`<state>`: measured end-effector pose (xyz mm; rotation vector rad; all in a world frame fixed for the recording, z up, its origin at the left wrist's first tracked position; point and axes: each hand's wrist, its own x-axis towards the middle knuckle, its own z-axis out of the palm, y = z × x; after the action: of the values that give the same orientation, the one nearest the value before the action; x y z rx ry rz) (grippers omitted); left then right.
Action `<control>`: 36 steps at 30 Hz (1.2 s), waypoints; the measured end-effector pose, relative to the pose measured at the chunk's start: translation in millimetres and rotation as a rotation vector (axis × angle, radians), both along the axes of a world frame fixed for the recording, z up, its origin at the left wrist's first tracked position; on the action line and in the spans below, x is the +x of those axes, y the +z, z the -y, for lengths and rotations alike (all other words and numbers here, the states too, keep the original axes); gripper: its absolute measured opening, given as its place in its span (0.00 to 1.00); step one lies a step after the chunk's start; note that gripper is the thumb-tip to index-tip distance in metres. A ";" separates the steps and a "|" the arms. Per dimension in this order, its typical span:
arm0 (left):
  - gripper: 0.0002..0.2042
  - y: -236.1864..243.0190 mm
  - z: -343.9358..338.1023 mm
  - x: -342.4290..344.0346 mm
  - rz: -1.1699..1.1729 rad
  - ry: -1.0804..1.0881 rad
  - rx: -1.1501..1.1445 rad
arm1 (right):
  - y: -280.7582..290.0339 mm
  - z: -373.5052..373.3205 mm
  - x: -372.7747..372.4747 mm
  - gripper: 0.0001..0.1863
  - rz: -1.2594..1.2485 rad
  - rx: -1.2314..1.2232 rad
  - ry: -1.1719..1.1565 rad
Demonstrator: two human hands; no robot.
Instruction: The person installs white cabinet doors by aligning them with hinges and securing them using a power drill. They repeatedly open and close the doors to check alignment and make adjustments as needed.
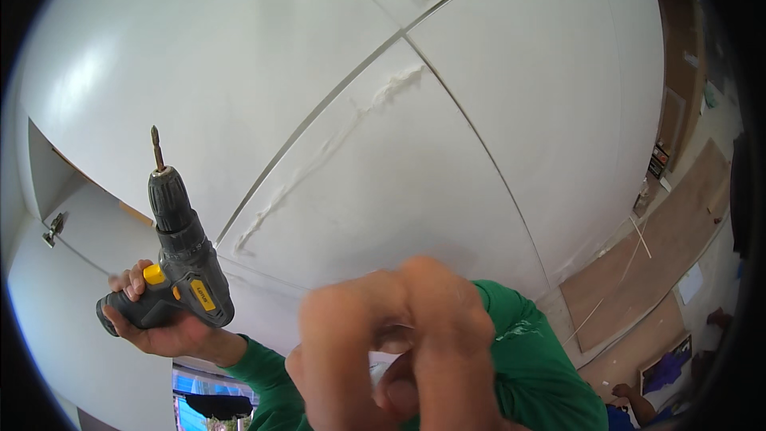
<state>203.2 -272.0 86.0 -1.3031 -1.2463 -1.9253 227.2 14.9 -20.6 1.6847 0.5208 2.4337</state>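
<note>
The left hand (171, 331) is wrapped around the handle of a black and yellow drill (190, 243), which stands at the left of the view with its bit (157, 149) pointing upward before a large white panel (415, 168). The right hand (443, 319) is close to the lens and blurred, with its fingers curled inward; whether they pinch anything cannot be told (a pale patch shows in the gap, too indistinct to identify). Principal risk, in this inspector's judgement: the bit is bare and the fingers lie near the yellow part of the handle, so an unintended squeeze could spin it, and a careless swing could score the white surface. Secondary risk: a one-handed grip on a tool that looks front-heavy may let the nose tip and drag the bit off line. The rough white streak (335, 140) across the panel appears uneven, and a tip meeting it could skid. Any small item in the right hand could slip if loosely held.
</note>
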 end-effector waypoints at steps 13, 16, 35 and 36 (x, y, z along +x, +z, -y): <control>0.14 -6.3 -8.5 7.6 -0.029 0.065 -0.009 | 16.0 20.2 -15.3 0.11 -0.077 -0.545 -0.225; 0.14 -6.7 -6.7 8.0 -0.028 0.056 -0.013 | 3.8 21.4 -16.0 0.11 -0.023 -0.307 -0.257; 0.12 -24.3 11.1 1.8 -0.114 0.075 0.128 | -29.6 -46.3 -124.1 0.22 0.737 0.323 -2.384; 0.12 -26.0 12.6 1.9 -0.095 0.068 0.119 | -28.3 -44.3 -134.2 0.26 0.832 0.411 -2.508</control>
<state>205.0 -284.7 60.0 -1.2599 -1.0977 -1.8385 93.0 59.2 -48.9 0.1168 -1.3511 0.7066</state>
